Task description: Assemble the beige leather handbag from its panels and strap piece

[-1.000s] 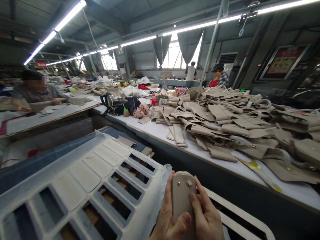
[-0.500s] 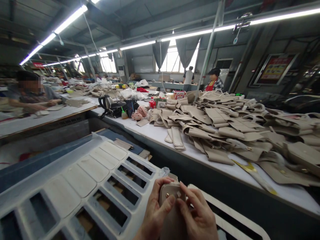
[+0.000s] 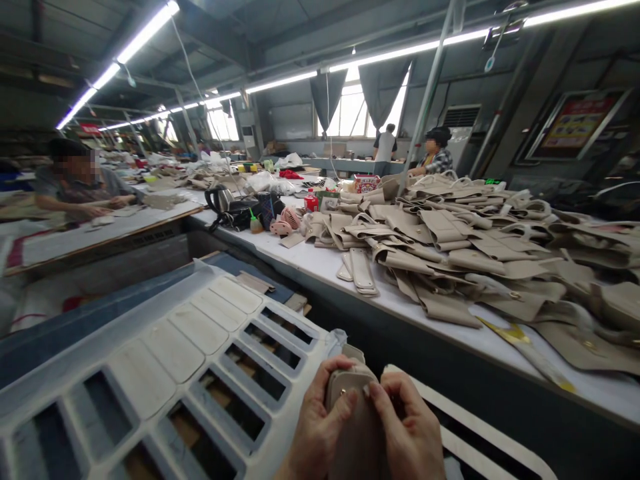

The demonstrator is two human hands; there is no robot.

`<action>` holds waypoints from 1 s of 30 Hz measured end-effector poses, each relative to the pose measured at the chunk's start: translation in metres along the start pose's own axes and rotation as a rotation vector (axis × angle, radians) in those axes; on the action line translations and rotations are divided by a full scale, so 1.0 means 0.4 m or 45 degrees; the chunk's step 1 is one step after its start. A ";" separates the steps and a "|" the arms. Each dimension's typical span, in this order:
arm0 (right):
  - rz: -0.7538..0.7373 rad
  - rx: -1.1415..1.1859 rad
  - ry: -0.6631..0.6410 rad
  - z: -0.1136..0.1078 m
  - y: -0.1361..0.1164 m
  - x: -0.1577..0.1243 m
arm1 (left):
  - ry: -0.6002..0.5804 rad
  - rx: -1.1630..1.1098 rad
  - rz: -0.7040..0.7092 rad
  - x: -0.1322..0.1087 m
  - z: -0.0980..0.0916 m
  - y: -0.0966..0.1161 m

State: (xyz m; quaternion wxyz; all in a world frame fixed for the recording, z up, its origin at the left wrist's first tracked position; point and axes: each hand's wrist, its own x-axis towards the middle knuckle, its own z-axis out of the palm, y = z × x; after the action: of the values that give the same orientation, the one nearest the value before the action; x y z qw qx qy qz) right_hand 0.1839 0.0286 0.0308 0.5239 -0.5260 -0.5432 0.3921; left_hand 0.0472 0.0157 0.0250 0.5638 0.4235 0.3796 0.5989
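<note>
At the bottom centre, my left hand (image 3: 323, 417) is closed around a taupe leather bag piece (image 3: 357, 427) with a rounded top, its thumb lying on the front face. A small gold stud (image 3: 343, 393) shows beside that thumb. My right hand (image 3: 407, 420) is closed in a pinch at the right edge of the piece. A small pale bit (image 3: 367, 389) shows at its thumb tip; what kind of thing it is I cannot make out. The lower part of the leather lies in shadow between the hands.
To my left stands a white slotted rack (image 3: 220, 373) with pale flat panels (image 3: 175, 340) on it. Ahead, a white-topped table (image 3: 320, 267) bears a heap of taupe bag pieces (image 3: 450, 240), a kettle (image 3: 220, 200) and a pink fan (image 3: 285, 222). A co-worker (image 3: 83, 180) sits at the left.
My right fingers have drawn slightly away from the front of the leather piece, curling more tightly at its right edge. The left hand keeps its hold. The view has shifted a little.
</note>
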 end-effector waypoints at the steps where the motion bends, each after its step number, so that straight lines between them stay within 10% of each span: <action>1: 0.055 0.047 0.015 0.001 -0.001 -0.006 | 0.004 -0.040 -0.034 -0.003 0.002 -0.002; 15: 0.311 0.221 -0.088 0.056 0.011 -0.020 | 0.285 -0.201 -0.192 -0.012 -0.003 0.013; 30: 0.312 0.141 -0.021 0.098 0.007 -0.012 | 0.269 -0.039 -0.147 -0.016 -0.020 0.007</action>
State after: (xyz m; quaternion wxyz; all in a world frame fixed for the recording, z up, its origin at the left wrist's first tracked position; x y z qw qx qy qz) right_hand 0.1453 0.0292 0.0215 0.4958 -0.5555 -0.4568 0.4868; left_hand 0.0387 0.0093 0.0241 0.5606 0.3268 0.4514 0.6126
